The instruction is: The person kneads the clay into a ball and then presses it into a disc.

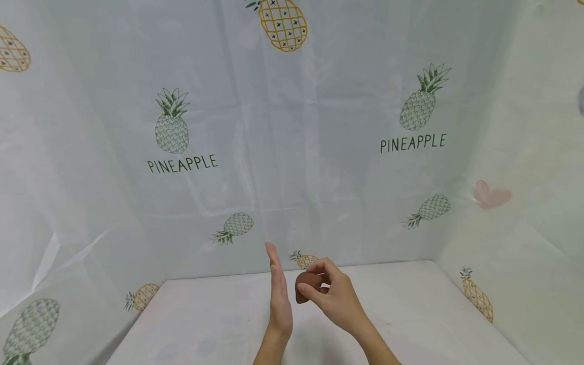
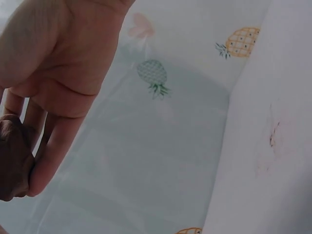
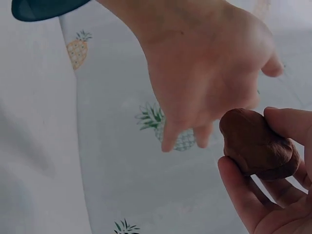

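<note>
A smooth lump of brown clay (image 1: 305,278) is held above the white tabletop by my right hand (image 1: 336,296), pinched between thumb and fingers. To its left, my left hand (image 1: 280,301) stands upright, its fingers straight and palm facing the lump, with a small gap between them. The right wrist view shows the clay lump (image 3: 253,139) with a rounded, uneven shape, gripped at the lower right, while the left hand (image 3: 204,83) lies behind it. In the left wrist view, the right hand (image 2: 63,73) holds the clay (image 2: 13,156) at the left edge.
Beneath both hands lies a white-covered tabletop (image 1: 205,309). A faint reddish-brown smear (image 2: 274,135) marks its surface in the left wrist view. Pale sheets (image 1: 292,152) printed with pineapples enclose the table at the back and both sides.
</note>
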`<state>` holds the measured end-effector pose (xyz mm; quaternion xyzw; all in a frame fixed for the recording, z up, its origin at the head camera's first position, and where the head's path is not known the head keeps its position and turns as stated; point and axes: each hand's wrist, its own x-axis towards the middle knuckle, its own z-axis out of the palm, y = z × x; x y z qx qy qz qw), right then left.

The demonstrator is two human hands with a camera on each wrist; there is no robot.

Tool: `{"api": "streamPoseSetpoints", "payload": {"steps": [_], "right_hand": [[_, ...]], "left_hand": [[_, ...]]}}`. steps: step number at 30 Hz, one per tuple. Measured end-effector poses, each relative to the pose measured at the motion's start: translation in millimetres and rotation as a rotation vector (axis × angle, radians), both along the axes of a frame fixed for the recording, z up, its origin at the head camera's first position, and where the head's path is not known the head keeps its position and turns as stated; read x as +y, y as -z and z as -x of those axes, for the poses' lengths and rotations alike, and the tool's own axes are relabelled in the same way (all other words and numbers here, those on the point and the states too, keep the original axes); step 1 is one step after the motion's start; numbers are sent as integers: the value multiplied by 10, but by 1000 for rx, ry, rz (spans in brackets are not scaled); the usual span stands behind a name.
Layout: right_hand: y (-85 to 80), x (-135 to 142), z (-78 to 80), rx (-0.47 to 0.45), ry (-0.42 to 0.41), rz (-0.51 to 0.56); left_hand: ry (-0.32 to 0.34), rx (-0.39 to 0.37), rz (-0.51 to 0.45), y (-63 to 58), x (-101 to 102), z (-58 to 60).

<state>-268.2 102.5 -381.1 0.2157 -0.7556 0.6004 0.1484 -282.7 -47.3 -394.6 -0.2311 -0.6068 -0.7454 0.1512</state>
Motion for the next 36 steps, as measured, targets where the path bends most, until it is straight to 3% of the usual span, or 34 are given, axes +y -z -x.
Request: {"api": "streamPoseSetpoints", "payload": {"steps": [14,18,22,29,32,36], "right_hand": [[60,-129,-50,30,-15,42],[67,-150,-54,52,30,84],[69,-216,-64,13,41,141],[59,-333,-84,-101,-68,177],[16,-304,-90,-114,-137,312],[-59,-242,-90,-110,-326,520]], "left_hand": [[5,23,-91,8,114,7],[-8,34,-78,20,117,38],[-44,46,-47,43,105,30],[-39,70,-3,50,101,-33],[-27,62,0,54,102,-40],[24,52,16,35,108,-73]]}}
